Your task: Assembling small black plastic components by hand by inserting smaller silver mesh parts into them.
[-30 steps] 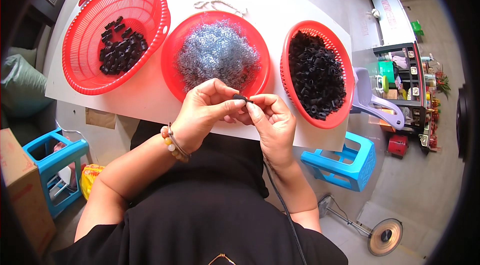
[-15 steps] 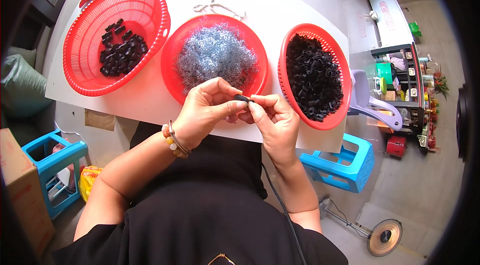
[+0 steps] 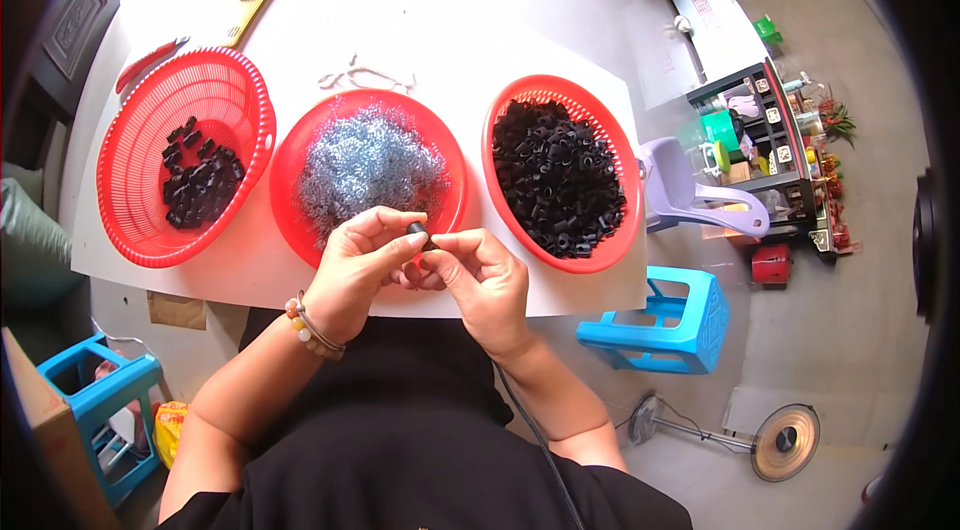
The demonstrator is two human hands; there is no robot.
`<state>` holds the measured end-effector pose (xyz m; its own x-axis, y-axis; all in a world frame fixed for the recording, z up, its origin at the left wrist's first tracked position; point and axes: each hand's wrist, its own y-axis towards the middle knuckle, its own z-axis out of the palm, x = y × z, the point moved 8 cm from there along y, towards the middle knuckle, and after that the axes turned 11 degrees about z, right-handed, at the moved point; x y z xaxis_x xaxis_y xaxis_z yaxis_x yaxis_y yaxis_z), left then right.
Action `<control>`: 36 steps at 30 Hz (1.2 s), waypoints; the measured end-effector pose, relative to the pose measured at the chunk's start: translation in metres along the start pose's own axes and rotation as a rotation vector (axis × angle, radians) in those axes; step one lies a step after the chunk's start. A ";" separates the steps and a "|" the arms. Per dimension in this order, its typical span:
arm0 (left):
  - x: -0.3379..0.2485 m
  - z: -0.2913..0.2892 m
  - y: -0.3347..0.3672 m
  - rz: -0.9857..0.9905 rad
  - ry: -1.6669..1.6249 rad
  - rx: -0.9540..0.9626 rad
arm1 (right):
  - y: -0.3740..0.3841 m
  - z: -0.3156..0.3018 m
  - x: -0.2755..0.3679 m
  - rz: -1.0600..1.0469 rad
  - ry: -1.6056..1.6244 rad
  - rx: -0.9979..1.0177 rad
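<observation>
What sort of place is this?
Likely a small, informal workshop: two red baskets of small black pieces and a red basin of silvery, wiry bits stand on a white table.

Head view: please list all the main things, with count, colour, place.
Tabletop: one, white, centre
Plastic mesh baskets: two, red, both tabletop sides
Round plastic tray: one, red, between baskets
Curly bits: many, silvery, tray
Small pieces: many, black, both baskets
Held piece: one, black, between hands
Slim tool: one, red, upper left
Flat object: one, yellow, upper left
Cord: one, whitish, beyond tray
Plastic scoop: one, lilac, beside right basket
Plastic stools: two, blue, both sides
Shelving unit: one, black, right
Round appliance: one, coppery, lower right
Cardboard box: one, brown, lower left
Left hand, right hand: two, bare, centre
</observation>
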<state>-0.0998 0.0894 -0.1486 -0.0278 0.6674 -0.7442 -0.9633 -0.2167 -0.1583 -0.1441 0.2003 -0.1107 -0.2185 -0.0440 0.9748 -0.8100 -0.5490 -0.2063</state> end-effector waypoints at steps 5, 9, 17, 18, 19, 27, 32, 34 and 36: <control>-0.004 0.008 -0.001 -0.037 -0.021 0.025 | 0.000 -0.001 0.003 -0.006 -0.022 -0.004; -0.004 0.006 -0.001 -0.029 -0.017 0.024 | 0.000 -0.001 0.009 -0.100 -0.195 -0.038; -0.018 0.013 0.001 -0.038 0.106 0.173 | 0.000 0.004 0.021 -0.156 -0.496 0.002; -0.020 0.014 0.000 -0.043 0.107 0.161 | 0.002 0.005 0.017 -0.147 -0.469 0.040; -0.023 0.018 0.000 -0.037 0.117 0.203 | 0.001 0.006 0.019 -0.147 -0.472 0.055; -0.030 0.024 -0.003 -0.024 0.233 0.391 | -0.002 0.020 0.048 -0.402 -0.998 0.183; -0.029 0.026 -0.005 0.020 0.468 0.484 | -0.004 0.030 0.049 -0.440 -1.143 0.233; -0.027 0.024 -0.004 0.005 0.486 0.478 | -0.005 0.034 0.049 -0.454 -1.202 0.239; -0.024 0.022 -0.004 -0.008 0.505 0.474 | -0.005 0.032 0.043 -0.430 -1.158 0.216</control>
<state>-0.1014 0.0898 -0.1154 -0.0028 0.2290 -0.9734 -0.9789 0.1983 0.0494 -0.1322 0.1745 -0.0653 0.7359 -0.4739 0.4836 -0.5671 -0.8216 0.0576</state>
